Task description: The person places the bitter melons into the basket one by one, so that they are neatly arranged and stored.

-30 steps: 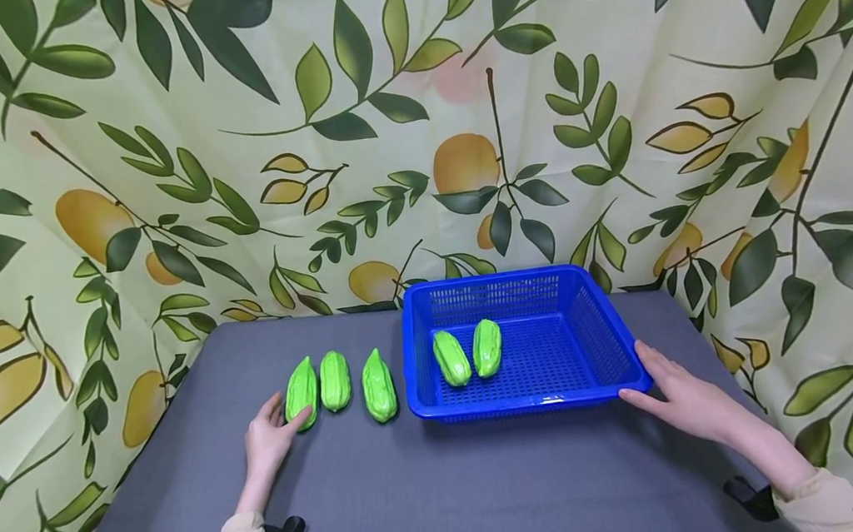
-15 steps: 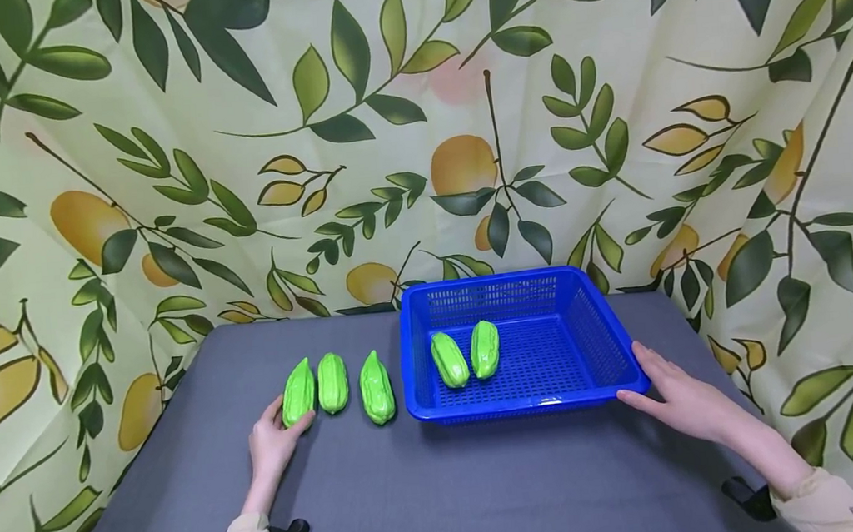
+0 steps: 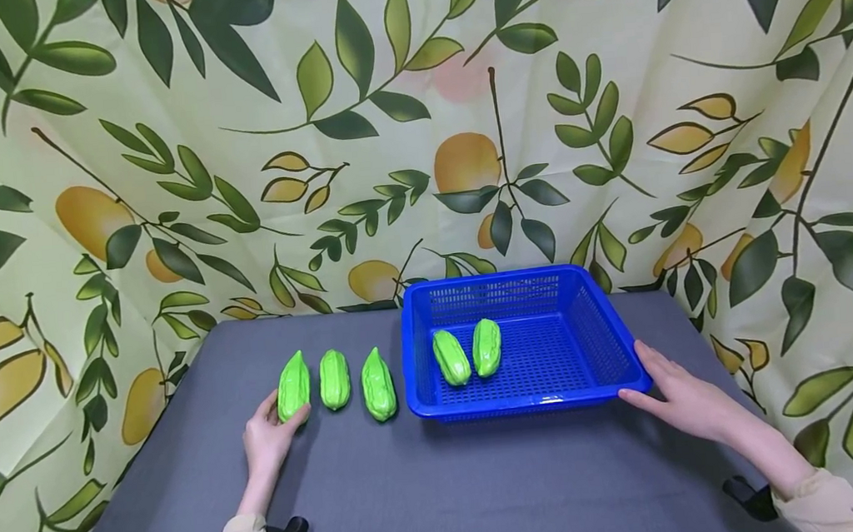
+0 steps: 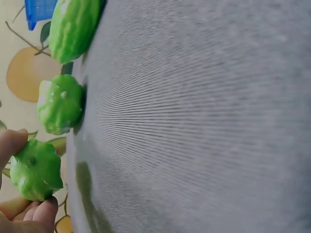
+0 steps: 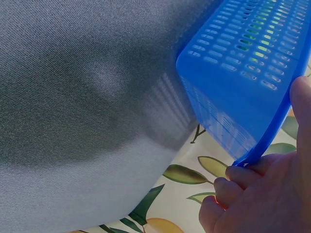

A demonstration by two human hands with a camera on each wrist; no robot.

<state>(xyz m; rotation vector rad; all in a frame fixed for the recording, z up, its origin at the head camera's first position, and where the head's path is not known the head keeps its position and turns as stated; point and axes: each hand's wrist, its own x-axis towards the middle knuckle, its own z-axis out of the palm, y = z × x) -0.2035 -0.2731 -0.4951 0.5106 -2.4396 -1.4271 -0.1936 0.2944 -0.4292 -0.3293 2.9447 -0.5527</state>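
Cams: head fwd/dn, wrist close; common: basket [image 3: 527, 402]

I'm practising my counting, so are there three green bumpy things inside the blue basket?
No, the blue basket holds just two green bumpy things, lying next to each other.

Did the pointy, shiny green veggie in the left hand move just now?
Yes: in the head view, the pointy veggie moved left and slightly upward, away from the blunt, ridged green veggie.
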